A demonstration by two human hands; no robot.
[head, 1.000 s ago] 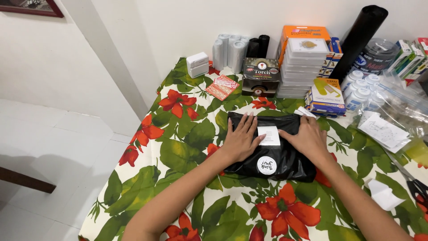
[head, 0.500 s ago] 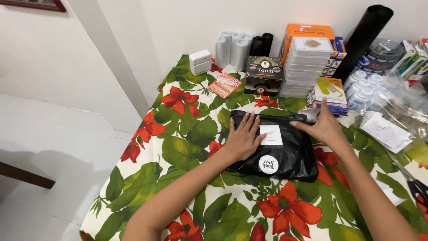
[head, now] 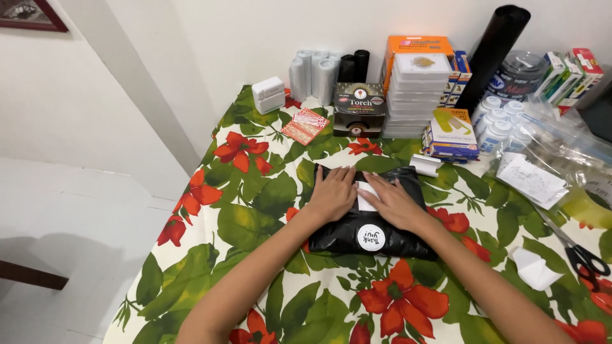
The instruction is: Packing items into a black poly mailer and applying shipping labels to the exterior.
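Both hands, left hand (head: 333,193) and right hand (head: 394,202), lay flat on the black parcel (head: 370,220), fingers together and extended, clamping nothing. Parcel rested mid-counter (head: 255,204) on the floral cloth, scissors (head: 577,251) well apart.

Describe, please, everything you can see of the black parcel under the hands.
The black parcel is a glossy plastic mailer bag, lying flat on the floral tablecloth. A round white sticker sits near its front edge; a white label shows between the hands. The left hand and right hand press flat on top.
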